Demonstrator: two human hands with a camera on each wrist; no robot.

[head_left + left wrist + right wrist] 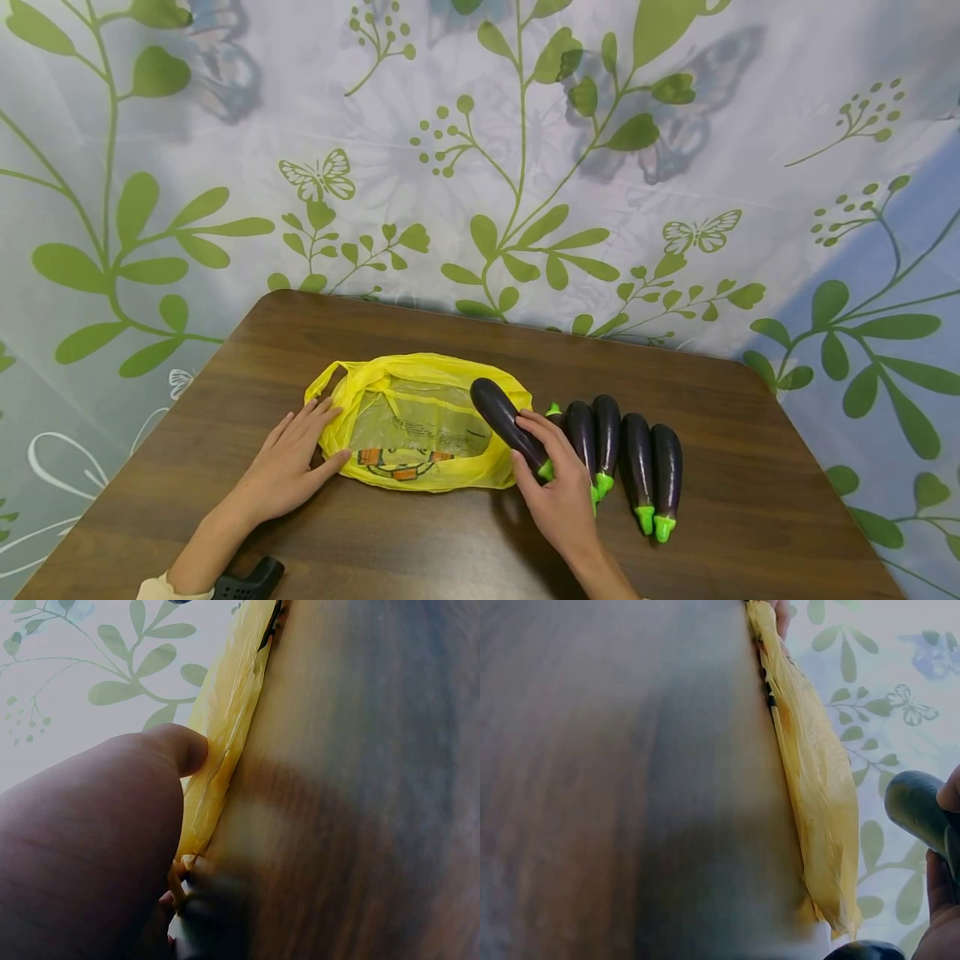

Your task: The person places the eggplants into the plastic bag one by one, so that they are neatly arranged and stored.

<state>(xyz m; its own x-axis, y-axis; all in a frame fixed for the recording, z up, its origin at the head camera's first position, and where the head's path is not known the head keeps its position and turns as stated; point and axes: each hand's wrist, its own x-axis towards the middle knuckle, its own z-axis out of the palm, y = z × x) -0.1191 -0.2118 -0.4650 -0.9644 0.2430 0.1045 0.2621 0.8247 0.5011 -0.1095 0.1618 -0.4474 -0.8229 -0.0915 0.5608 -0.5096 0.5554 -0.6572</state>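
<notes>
While our left hand rests on the left edge of the yellow plastic bag, fingers pretty straight and spread, our right hand has its fingers grasping a dark purple eggplant in the frame's lower middle, a bit right of centre. It's tilted over the bag's right rim, green cap toward us. We've got other eggplants at lower right on the brown wood counter.

Hands at yellow bag, eggplant in right
</notes>
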